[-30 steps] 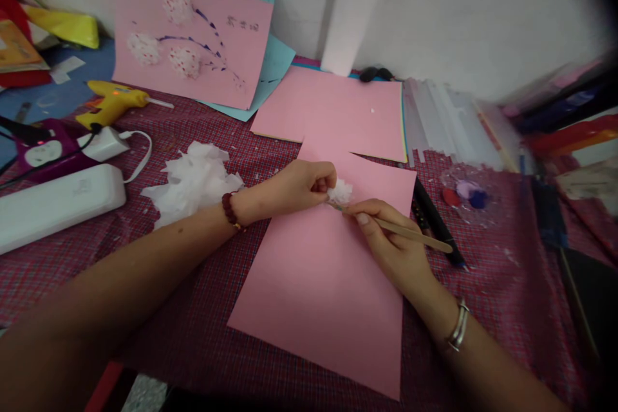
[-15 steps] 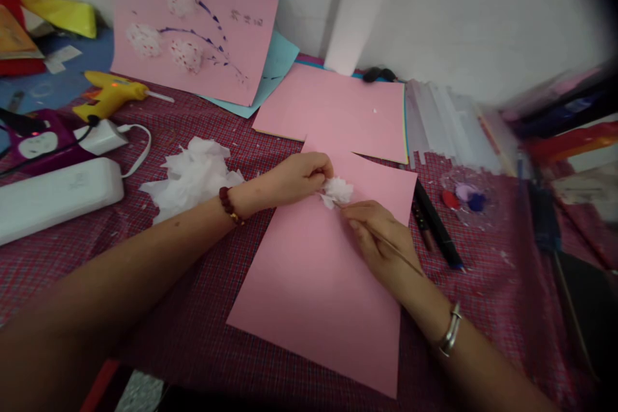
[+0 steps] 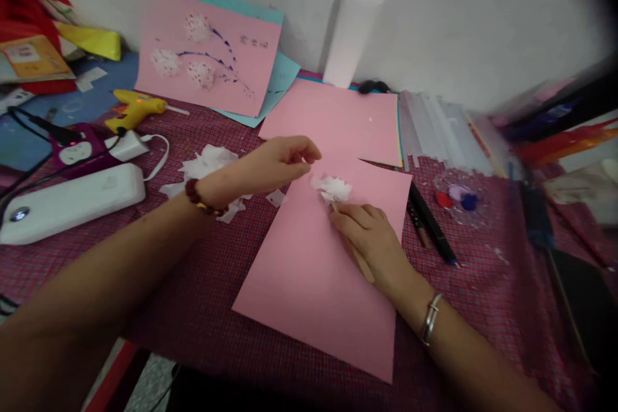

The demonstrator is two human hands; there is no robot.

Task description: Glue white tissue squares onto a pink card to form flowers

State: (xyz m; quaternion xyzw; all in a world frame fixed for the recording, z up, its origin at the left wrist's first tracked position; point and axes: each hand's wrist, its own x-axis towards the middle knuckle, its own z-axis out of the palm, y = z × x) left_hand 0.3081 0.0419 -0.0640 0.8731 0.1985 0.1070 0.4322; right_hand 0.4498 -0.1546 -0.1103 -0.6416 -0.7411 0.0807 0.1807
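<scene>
On a sheet of pink paper point(image 3: 309, 296) lies a small ruffled cluster of white tissue paper point(image 3: 334, 188). My right hand point(image 3: 374, 244) is closed around a thin wooden stick point(image 3: 358, 261), whose upper end meets the lower edge of the cluster. To the upper left of it, my left hand point(image 3: 284, 159) hovers with thumb and fingers apart, and nothing shows between them. Beneath my left wrist sits a loose pile of white tissue pieces point(image 3: 208, 159), partly hidden by the forearm. One loose tissue piece point(image 3: 276, 198) rests by the pink sheet's left edge.
At the left are a yellow glue gun point(image 3: 138, 109), a white power bank point(image 3: 77, 203) and cables. A pink picture with white flowers point(image 3: 232, 87) leans at the back wall. Rightward lie a black marker point(image 3: 433, 225), a clear paint dish point(image 3: 461, 217) and translucent strips point(image 3: 444, 132).
My left hand has drawn back leftward from the tissue cluster and its fingers have parted. The right hand stays at the cluster with the stick, now held at a steeper slant. The view has shifted slightly.
</scene>
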